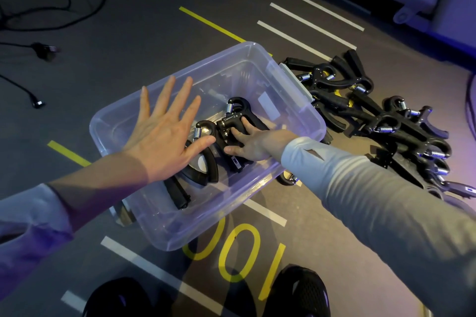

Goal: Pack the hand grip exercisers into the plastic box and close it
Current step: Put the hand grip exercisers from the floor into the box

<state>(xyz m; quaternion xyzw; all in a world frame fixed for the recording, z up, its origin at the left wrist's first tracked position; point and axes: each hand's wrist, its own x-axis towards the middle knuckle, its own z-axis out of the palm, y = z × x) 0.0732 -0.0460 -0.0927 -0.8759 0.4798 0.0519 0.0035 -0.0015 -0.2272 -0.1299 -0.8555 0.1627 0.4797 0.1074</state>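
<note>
A clear plastic box (pixel 206 219) stands open on the floor. Two black hand grip exercisers lie inside it: one (pixel 235 110) near the middle, another (pixel 206 171) closer to me. My right hand (pixel 253 145) reaches into the box, and its fingers rest fairly straight on the middle exerciser. My left hand (pixel 162 139) hovers flat over the box's left part, fingers spread, thumb tip by the nearer exerciser's spring. A pile of several more exercisers (pixel 386 121) lies on the floor right of the box. No lid shows.
One stray exerciser (pixel 286 179) pokes out beside the box under my right wrist. Black cables (pixel 77 8) lie on the floor at the far left. My dark shoes (pixel 301 291) stand at the bottom edge. Yellow and white markings cross the floor.
</note>
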